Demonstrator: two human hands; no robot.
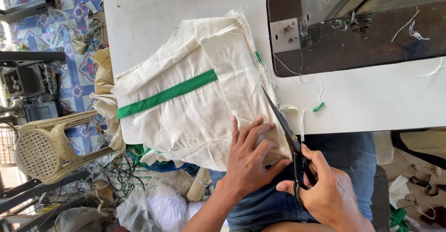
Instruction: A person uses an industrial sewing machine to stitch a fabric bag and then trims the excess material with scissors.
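A cream cloth piece (200, 102) with a green band (167, 94) sewn across it lies on the white table (153, 13), hanging partly over the near edge above the person's lap; its right edge is frayed, with loose threads trailing toward the sewing machine (353, 23) that sits on a dark base at the far right of the table. The left hand (248, 160) lies flat on the near right corner of the cloth, fingers spread and pressing it down; its grip is open, closed around nothing. The right hand (325, 195) holds a pair of black scissors (285, 132) by the handles, thumb and fingers through the loops and closed on them; the blades run up along the frayed right edge of the cloth, just beside the left hand's fingertips, and appear nearly shut, though how far apart they stand is hard to tell. A small green scrap (318, 107) lies on the table to the right of the blades, apart from the cloth. Below the table edge the person's blue jeans (344, 153) show; to the left, on the floor, stand a wicker stool (44, 148) and heaps of fabric offcuts and bags (158, 199).
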